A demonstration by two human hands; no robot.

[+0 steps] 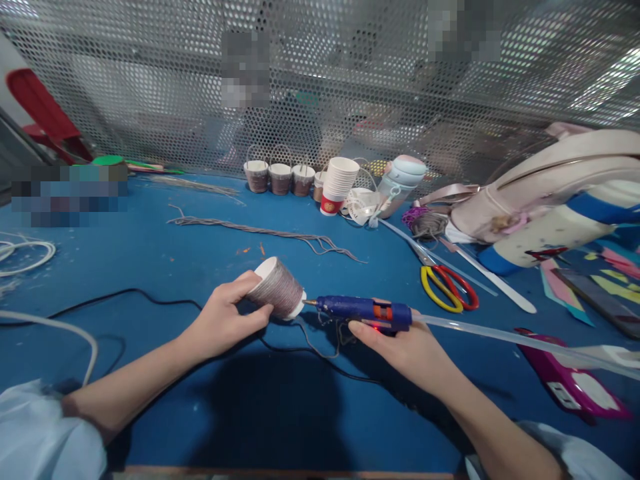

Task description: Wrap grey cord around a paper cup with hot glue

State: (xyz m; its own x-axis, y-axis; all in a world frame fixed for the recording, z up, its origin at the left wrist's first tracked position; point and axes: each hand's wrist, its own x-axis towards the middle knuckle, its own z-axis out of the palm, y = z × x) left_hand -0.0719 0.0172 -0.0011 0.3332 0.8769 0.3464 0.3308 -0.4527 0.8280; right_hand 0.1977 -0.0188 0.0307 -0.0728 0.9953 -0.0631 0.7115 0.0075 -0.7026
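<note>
My left hand [227, 319] is closed around a paper cup [281, 291] wound with greyish-purple cord, tilted so its base faces right. In my right hand [405, 347] is a blue hot glue gun [357, 309] with a small red light lit. The gun's metal nozzle points left and is at the rim of the cup's base; whether it touches, I cannot tell. A clear glue stick [480, 327] runs out of the gun's back to the right. A loose strand of cord [317, 350] trails below the cup and gun.
Cord strands [265, 230] lie across the blue table [150, 267]. Behind stand several wrapped cups [280, 180] with handles, a stack of white paper cups [340, 180] and a light blue bottle [401, 180]. Scissors [445, 287], a magenta device [570, 377] and a pink bag [550, 167] are right.
</note>
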